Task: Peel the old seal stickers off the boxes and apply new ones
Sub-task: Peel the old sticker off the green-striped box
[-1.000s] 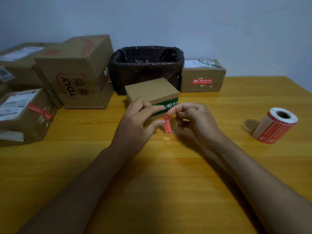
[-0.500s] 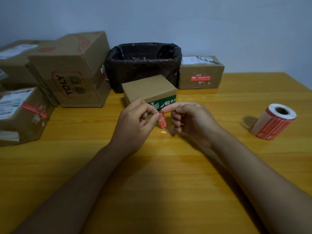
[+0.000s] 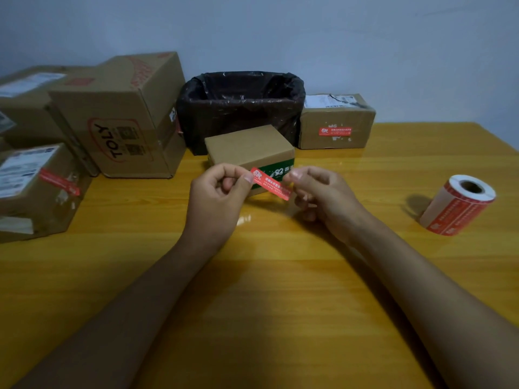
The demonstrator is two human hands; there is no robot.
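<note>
A red seal sticker (image 3: 270,183) with white print stretches between my two hands, in front of a small brown box (image 3: 247,148) with a green side. My left hand (image 3: 217,199) pinches the sticker's left end between thumb and forefinger. My right hand (image 3: 320,196) pinches its right end, the other fingers curled under. Both hands hover just above the wooden table (image 3: 266,276), close to the small box's front face. A roll of red seal stickers (image 3: 456,204) lies on its side at the right.
A bin lined with a black bag (image 3: 241,108) stands behind the small box. A sealed box (image 3: 335,122) with a red sticker sits to its right. Several larger cartons, one marked TOLY (image 3: 120,119), crowd the left; the nearest (image 3: 36,189) bears a red sticker.
The sticker hung down from my right fingertips; now my left hand has taken its other end and it is held stretched out, printed side up, a little higher before the box.
</note>
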